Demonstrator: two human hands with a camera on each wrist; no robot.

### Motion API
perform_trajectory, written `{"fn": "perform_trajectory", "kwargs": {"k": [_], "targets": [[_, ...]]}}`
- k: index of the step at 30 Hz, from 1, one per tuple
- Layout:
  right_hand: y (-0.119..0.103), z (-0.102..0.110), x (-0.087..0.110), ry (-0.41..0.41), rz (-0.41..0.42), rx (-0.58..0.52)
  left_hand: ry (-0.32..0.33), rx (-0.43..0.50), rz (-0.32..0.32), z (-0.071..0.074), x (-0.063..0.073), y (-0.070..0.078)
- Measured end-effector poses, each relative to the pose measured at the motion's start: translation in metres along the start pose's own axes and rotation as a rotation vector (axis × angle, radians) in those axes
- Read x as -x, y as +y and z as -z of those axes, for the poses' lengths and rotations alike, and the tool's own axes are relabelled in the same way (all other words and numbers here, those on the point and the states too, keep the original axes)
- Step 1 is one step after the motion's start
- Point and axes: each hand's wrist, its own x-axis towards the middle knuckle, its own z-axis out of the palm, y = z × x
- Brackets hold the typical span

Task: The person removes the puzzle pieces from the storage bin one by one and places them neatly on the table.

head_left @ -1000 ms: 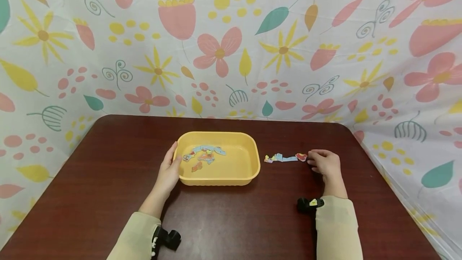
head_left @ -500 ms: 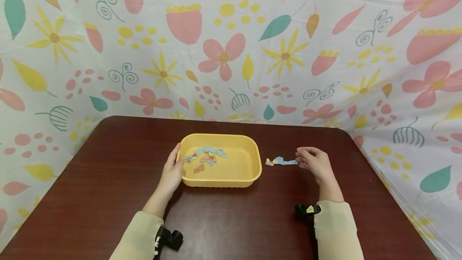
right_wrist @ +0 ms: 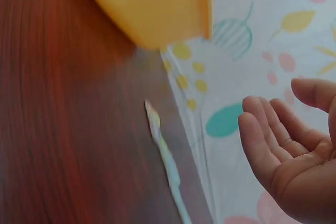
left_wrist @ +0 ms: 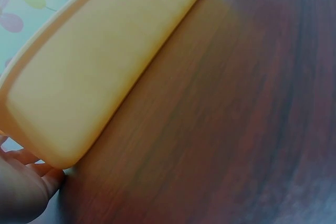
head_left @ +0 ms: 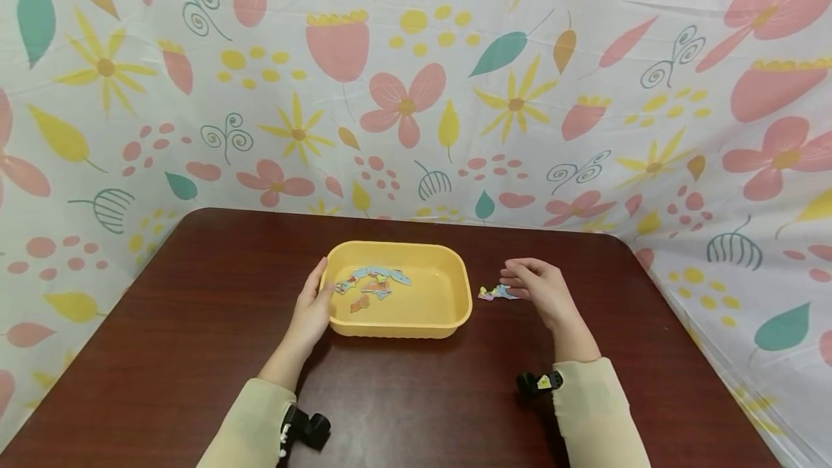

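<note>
My left hand (head_left: pixel 308 318) holds the left end of a yellow plastic tray (head_left: pixel 416 329), fingers along the outer wall and thumb at the rim. In the left wrist view its fingertips reach the tray's corner. Several flat, printed puzzle pieces (head_left: pixel 375 286), blue and orange, lie in the tray's left half. Right of the tray, a row of joined puzzle pieces (head_left: pixel 492 293) lies on the table. My right hand (head_left: pixel 541 291) is over the row and hides its right part. The right wrist view shows that hand (right_wrist: pixel 299 156) with loosely bent fingers and nothing between them.
The dark red-brown wooden table (head_left: pixel 416 396) has rounded far corners. Behind it and on both sides hangs a white cloth (head_left: pixel 416 42) printed with flowers and leaves. A black wrist camera (head_left: pixel 310 430) is strapped on my left wrist, another (head_left: pixel 538 384) on my right.
My right hand has moved left from the row's right end, past the red piece, toward the tray. The red piece is now hidden. My left hand stays at the tray; the head view has shifted slightly.
</note>
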Motion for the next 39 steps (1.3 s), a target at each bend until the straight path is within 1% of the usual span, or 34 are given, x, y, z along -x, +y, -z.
{"fn": "perform_trajectory", "kwargs": {"k": [5,13,17,22,30,39], "targets": [[-0.013,-0.016,-0.004,-0.04,0.02,-0.033,0.005,0.002,0.003,0.0,-0.001,0.0],[-0.036,-0.042,-0.008,-0.096,0.044,-0.027,0.004,-0.003,-0.002,0.001,-0.002,0.0],[-0.043,-0.058,-0.011,-0.12,0.05,-0.023,0.013,-0.001,-0.002,0.0,-0.003,0.0],[-0.045,-0.078,-0.016,-0.163,0.061,-0.006,0.014,-0.002,0.003,0.0,-0.002,0.001],[-0.047,-0.11,-0.021,-0.227,0.076,0.005,0.014,0.01,-0.007,-0.001,-0.002,0.0],[-0.05,-0.142,-0.026,-0.294,0.091,0.011,0.035,0.014,-0.018,-0.001,-0.003,0.0]]}}
